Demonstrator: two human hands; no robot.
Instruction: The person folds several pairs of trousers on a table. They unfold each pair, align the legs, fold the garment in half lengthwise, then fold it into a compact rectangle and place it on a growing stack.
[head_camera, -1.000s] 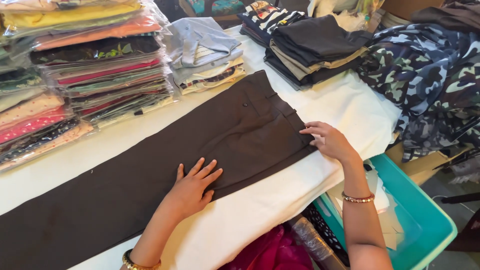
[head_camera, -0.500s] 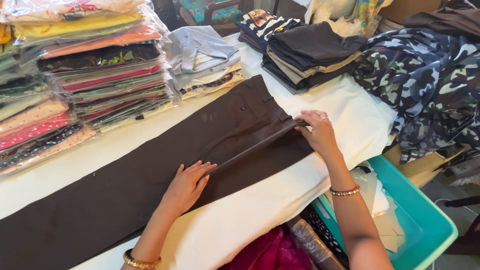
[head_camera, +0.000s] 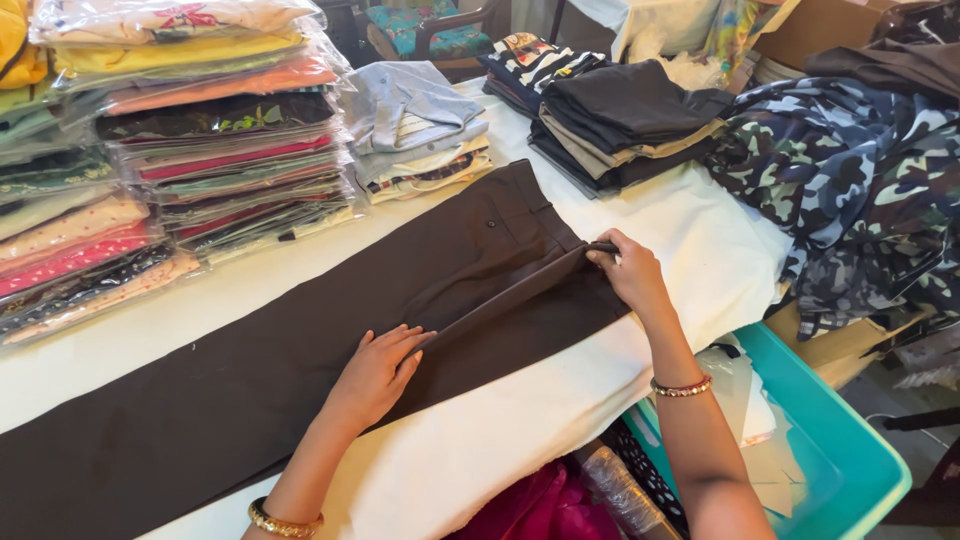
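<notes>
Trousers (head_camera: 330, 330) are running lengthwise leftward from our right hand (head_camera: 628, 275), which is pinching the waistband fold; our left hand (head_camera: 378, 372) is pressing flat mid-leg.

The trousers (head_camera: 300, 350) are matt dark brown woven cloth, smooth-faced. The table cover (head_camera: 520, 430) is plain white cloth, matt. The stacked garments (head_camera: 200, 150) sit in clear glossy plastic bags (creased, reflective). The bin (head_camera: 850, 470) is smooth turquoise plastic. The camouflage fabric (head_camera: 850, 190) is matt printed cloth. The bangle (head_camera: 285, 522) looks like shiny gold-coloured metal.
</notes>
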